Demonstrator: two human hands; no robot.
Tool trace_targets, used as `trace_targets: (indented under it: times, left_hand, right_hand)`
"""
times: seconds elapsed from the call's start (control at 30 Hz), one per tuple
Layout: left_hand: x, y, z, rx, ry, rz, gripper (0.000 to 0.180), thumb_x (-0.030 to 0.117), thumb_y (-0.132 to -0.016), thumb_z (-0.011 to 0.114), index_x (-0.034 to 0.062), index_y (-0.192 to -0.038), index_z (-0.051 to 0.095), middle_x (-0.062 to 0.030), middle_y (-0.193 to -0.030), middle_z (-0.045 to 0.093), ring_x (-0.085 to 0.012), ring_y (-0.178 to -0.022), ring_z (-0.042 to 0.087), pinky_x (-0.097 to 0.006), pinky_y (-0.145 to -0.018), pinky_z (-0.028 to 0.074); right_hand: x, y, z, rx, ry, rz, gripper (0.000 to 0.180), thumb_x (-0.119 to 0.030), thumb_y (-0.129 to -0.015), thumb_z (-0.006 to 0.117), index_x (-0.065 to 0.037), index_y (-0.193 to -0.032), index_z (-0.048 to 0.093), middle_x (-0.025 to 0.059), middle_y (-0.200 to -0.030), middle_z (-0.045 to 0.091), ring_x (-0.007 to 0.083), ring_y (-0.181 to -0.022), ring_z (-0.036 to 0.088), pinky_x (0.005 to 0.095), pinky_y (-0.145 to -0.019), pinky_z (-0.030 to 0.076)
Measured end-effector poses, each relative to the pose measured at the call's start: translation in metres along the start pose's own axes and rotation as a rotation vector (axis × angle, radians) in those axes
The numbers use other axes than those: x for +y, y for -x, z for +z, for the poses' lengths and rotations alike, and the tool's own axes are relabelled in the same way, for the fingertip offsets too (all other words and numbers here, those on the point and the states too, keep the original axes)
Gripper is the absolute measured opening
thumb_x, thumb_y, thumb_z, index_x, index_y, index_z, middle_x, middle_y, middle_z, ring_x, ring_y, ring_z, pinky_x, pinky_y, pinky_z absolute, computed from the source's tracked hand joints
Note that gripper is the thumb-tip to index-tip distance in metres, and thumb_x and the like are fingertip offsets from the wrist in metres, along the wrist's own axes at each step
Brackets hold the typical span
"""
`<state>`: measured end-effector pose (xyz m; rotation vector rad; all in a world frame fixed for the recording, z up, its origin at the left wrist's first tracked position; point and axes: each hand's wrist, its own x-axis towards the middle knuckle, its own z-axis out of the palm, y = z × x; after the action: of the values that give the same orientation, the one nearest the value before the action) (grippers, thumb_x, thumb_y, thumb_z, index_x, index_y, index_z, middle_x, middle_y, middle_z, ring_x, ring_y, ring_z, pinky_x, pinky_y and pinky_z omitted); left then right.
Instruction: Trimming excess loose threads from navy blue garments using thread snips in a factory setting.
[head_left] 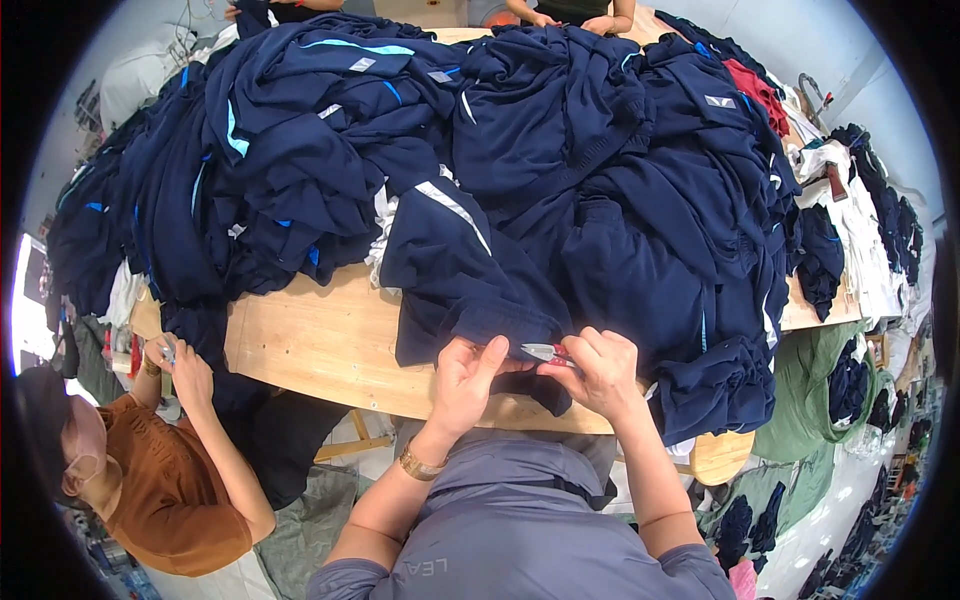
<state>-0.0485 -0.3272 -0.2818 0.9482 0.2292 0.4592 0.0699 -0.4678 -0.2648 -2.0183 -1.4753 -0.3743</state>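
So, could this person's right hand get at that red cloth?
Probably not easily: the right hand holds small snips, and heaped navy garments lie between it and the red cloth.

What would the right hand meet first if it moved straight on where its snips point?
Likely the navy garment held in the left hand, by the tips of the snips; exact depth is unclear.

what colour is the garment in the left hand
Dark navy blue; the garment shows best in the head view.
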Motion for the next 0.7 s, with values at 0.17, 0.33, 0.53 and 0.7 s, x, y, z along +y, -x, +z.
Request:
trace_targets:
  times: [0.17, 0.33, 0.53, 0.7]
  left_hand:
    - [0.001, 0.001, 0.001, -0.004, -0.043, -0.004, 0.017, 0.012, -0.092, 0.050, -0.0029, -0.100, 0.053, -0.0089, -0.094, 0.059, -0.0161, -0.085, 0.060, -0.032, -0.078, 0.053]
    - [0.002, 0.002, 0.004, -0.006, -0.048, 0.005, 0.017, 0.012, -0.092, 0.050, -0.0029, -0.100, 0.052, -0.0083, -0.095, 0.059, -0.0158, -0.085, 0.060, -0.033, -0.078, 0.053]
    - [0.004, 0.000, 0.004, -0.005, -0.024, -0.028, 0.020, 0.014, -0.093, 0.049, -0.0034, -0.102, 0.053, -0.0093, -0.097, 0.059, -0.0159, -0.086, 0.060, -0.034, -0.078, 0.054]
    - [0.001, -0.002, 0.005, 0.052, 0.043, -0.047, 0.023, 0.018, -0.093, 0.049, -0.0037, -0.098, 0.055, -0.0083, -0.093, 0.060, -0.0132, -0.081, 0.059, -0.031, -0.075, 0.054]
  right_hand:
    - [0.001, -0.004, -0.003, -0.026, -0.002, -0.020, 0.035, -0.040, -0.066, 0.072, -0.008, -0.072, 0.057, 0.0024, -0.061, 0.047, 0.0188, -0.047, 0.045, 0.0284, -0.046, 0.036]
    - [0.000, -0.005, -0.003, -0.047, -0.015, -0.030, 0.035, -0.038, -0.066, 0.072, -0.008, -0.073, 0.057, 0.0023, -0.061, 0.047, 0.0197, -0.048, 0.047, 0.0291, -0.045, 0.037]
    - [-0.002, 0.003, 0.004, 0.117, -0.567, 0.334, 0.027, -0.024, -0.075, 0.072, -0.002, -0.081, 0.057, 0.0024, -0.064, 0.050, 0.0098, -0.048, 0.046, 0.0212, -0.048, 0.037]
    - [-0.021, -0.002, 0.012, 0.122, -0.741, 0.413, 0.033, -0.011, -0.073, 0.075, -0.001, -0.097, 0.054, -0.0015, -0.070, 0.054, 0.0021, -0.053, 0.043, 0.0171, -0.048, 0.037]
